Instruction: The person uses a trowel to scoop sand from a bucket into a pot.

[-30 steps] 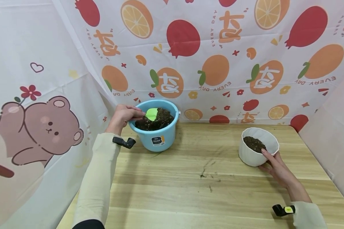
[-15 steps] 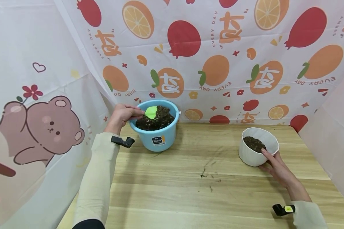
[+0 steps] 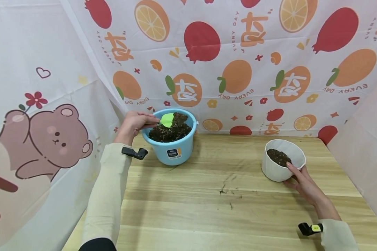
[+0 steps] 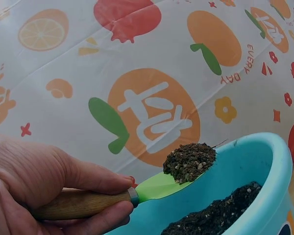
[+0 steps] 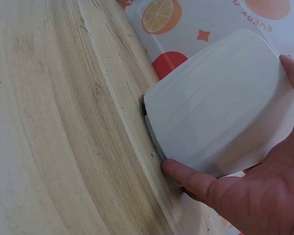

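Observation:
My left hand [image 3: 135, 123] grips the wooden handle [image 4: 81, 204] of a small trowel with a light green blade [image 3: 167, 120]. A heap of dark soil [image 4: 190, 162] sits on the blade, above the soil inside the light blue bucket [image 3: 172, 151]. At the right, my right hand [image 3: 308, 186] holds a white faceted flower pot [image 3: 276, 171], thumb at its rim. One finger [image 5: 191, 178] lies against the pot's lower edge in the right wrist view. Dark soil [image 3: 279, 158] partly fills the pot, which leans slightly.
Both containers are on a wooden table [image 3: 207, 216]. Soil crumbs [image 3: 223, 191] and dark smears mark its middle. A fruit-print cloth [image 3: 204, 80] hangs behind, and a bear-print cloth [image 3: 50, 139] hangs at the left.
My left hand has raised the trowel slightly, and more of the soil on its blade shows above the bucket's contents. The right hand and pot stay in place.

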Available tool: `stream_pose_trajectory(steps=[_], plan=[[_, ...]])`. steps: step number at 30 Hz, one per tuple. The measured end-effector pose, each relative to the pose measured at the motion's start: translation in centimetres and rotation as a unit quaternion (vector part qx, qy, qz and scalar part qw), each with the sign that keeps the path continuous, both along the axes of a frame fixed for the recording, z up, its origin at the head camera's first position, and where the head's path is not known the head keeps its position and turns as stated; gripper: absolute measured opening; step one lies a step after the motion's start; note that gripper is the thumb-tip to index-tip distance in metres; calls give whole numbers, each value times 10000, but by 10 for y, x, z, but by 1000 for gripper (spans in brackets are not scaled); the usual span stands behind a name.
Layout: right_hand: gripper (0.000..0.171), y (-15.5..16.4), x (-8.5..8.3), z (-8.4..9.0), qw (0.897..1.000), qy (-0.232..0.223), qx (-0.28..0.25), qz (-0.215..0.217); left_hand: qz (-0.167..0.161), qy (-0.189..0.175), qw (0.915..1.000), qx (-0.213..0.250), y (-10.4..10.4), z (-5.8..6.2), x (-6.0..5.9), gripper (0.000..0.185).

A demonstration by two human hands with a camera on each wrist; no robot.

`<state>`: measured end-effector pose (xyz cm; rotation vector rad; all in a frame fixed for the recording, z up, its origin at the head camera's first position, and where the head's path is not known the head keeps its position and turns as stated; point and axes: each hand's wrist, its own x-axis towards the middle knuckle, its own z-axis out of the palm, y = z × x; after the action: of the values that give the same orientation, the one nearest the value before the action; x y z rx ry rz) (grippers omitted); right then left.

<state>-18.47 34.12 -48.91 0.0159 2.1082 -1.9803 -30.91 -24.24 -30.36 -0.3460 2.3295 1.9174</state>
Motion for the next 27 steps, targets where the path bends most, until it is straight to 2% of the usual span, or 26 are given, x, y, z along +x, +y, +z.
stream_pose_trajectory(steps=[3, 10, 23, 27], plan=[[78, 0, -1, 0, 10000, 11, -4, 1, 52, 7, 10000, 24, 2, 3, 0, 12], [79, 0, 0, 0, 10000, -10, -5, -7, -114, 55, 9993, 345, 9, 6, 2, 12], [78, -1, 1, -1, 10000, 14, 14, -38, -339, 291, 9967, 677, 37, 11, 1, 12], [78, -2, 1, 0, 10000, 10, 2, -52, -417, 289, 9972, 553, 47, 11, 1, 10]])
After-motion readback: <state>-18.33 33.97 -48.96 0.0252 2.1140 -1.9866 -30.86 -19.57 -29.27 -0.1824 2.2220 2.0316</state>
